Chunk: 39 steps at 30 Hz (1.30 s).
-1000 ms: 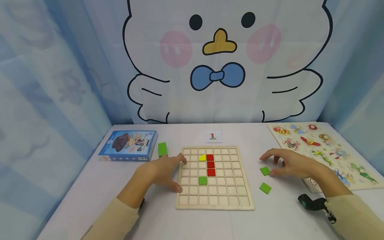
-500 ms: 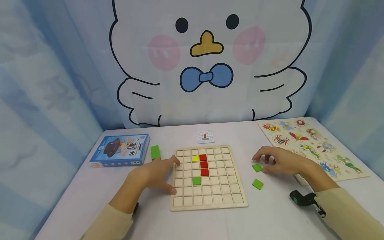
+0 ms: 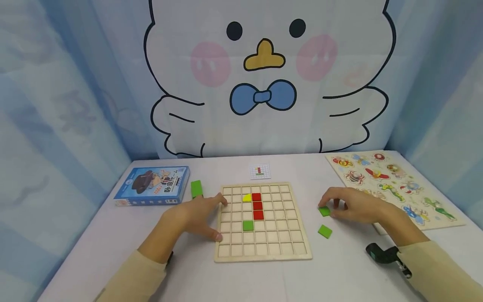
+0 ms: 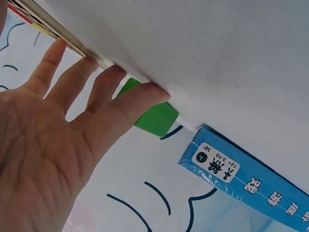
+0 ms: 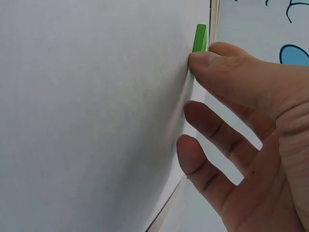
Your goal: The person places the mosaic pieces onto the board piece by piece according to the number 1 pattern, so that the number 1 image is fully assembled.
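Note:
My left hand (image 3: 198, 214) rests at the left edge of a wooden grid board (image 3: 264, 258), thumb and fingers spread along its side. On the board lie a yellow quarter-round tile (image 3: 247, 198), a column of red square tiles (image 3: 258, 206) and a green square tile (image 3: 247, 225). Right of the board, my right hand (image 3: 354, 205) pinches another green square tile (image 5: 199, 38) between thumb and index finger, low over the table. A loose green tile (image 3: 325, 231) lies just nearer to me. In the left wrist view, a green block (image 4: 157, 118) shows behind the left fingers.
A small pattern card (image 3: 259, 171) lies beyond the board. The blue game box (image 3: 152, 184) sits at the back left, beside the green block. A wooden picture puzzle board (image 3: 349, 178) lies at the right, partly under my right forearm.
My right thumb and index finger have closed on the farther green tile. The left hand stays at the board's edge. The head view has shifted slightly.

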Available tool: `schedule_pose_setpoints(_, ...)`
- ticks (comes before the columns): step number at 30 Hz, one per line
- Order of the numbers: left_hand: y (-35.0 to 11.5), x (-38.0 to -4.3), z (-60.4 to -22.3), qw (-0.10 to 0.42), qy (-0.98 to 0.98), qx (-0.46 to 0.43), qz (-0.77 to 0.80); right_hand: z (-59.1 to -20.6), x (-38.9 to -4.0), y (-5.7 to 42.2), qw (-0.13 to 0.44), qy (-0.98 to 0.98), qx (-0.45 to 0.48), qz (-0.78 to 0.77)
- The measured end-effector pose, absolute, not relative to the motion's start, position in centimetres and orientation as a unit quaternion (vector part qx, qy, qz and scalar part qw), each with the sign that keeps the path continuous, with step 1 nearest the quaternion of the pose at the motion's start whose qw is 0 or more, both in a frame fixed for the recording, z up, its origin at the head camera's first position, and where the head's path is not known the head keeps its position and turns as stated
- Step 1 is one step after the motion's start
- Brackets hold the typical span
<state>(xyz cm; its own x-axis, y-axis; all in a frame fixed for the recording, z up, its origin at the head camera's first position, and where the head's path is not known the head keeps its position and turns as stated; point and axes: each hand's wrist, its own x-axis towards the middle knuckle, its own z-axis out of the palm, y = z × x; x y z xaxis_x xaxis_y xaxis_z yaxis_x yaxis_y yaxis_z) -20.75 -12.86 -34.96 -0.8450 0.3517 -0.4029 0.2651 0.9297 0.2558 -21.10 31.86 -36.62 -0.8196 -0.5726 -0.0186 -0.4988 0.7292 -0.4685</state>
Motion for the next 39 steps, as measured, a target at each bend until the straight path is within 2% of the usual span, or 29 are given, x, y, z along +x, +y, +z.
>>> schedule_pose_setpoints(7, -12.8, -20.3, -35.7, 0.244, 0.952, 0.151, 0.104, -37.6, -20.2, 31.6, 0.107, 0.928, -0.277, -0.225)
schedule_pose_setpoints(11, -12.8, -20.2, -35.9, 0.238, 0.953, 0.159, 0.097, -37.5, -20.1, 31.7, 0.103, 0.928, -0.270, -0.233)
schedule_pose_setpoints(23, -12.6, -20.9, -35.2, 0.228, 0.956, 0.162, 0.084, -34.1, -21.1, 31.2, 0.063, 0.908, -0.283, -0.303)
schedule_pose_setpoints(39, -12.3, -20.9, -34.4, 0.234, 0.957, 0.151, 0.074, -32.9, -21.9, 27.9, 0.093, 0.877, -0.306, -0.358)
